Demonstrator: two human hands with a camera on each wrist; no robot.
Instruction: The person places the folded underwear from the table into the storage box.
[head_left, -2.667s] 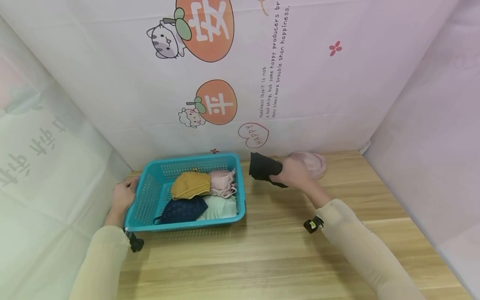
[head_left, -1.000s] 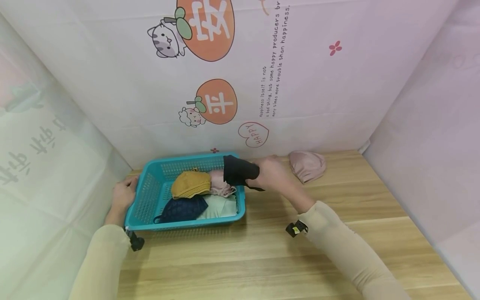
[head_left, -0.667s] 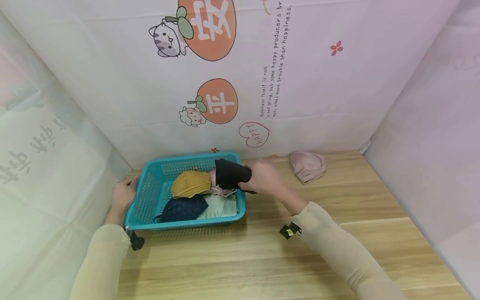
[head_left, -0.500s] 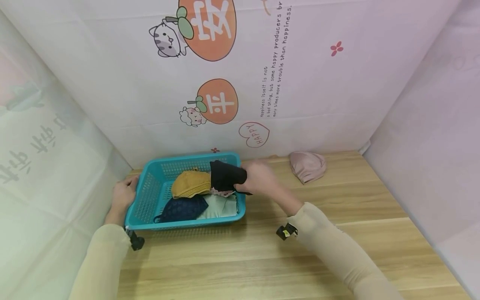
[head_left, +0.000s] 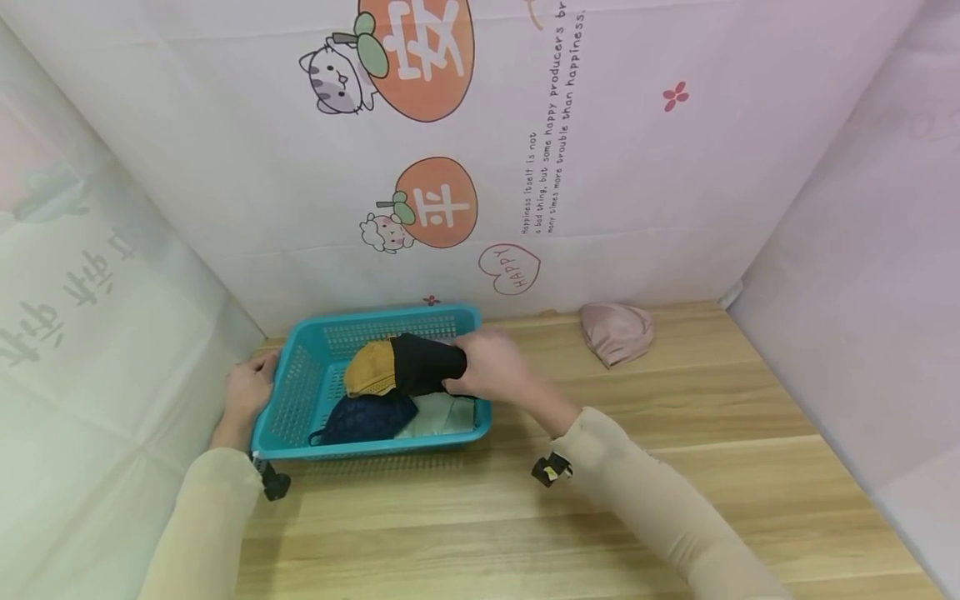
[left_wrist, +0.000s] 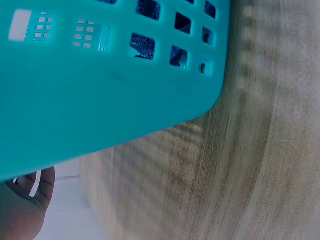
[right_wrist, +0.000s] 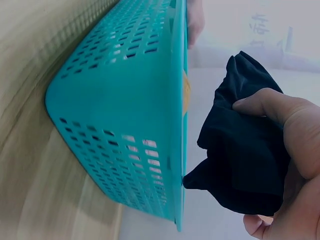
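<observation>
My right hand pinches a folded black bra over the right half of the teal basket. In the right wrist view, the thumb lies across the black cloth, which is level with the basket's rim. Inside the basket sit a folded mustard bra, a navy one and a pale mint one. A lacy pink piece is mostly hidden under the black one. With curled fingers, my left hand grips the basket's left rim.
A smooth pink folded bra lies on the wooden table, near the back wall and right of the basket. A printed white sheet hangs behind, with pale sheets along both sides.
My right hand has carried the black bra leftward from beside the pink one, over the basket's right rim and lower toward the mustard bra. My left hand and the basket have stayed put.
</observation>
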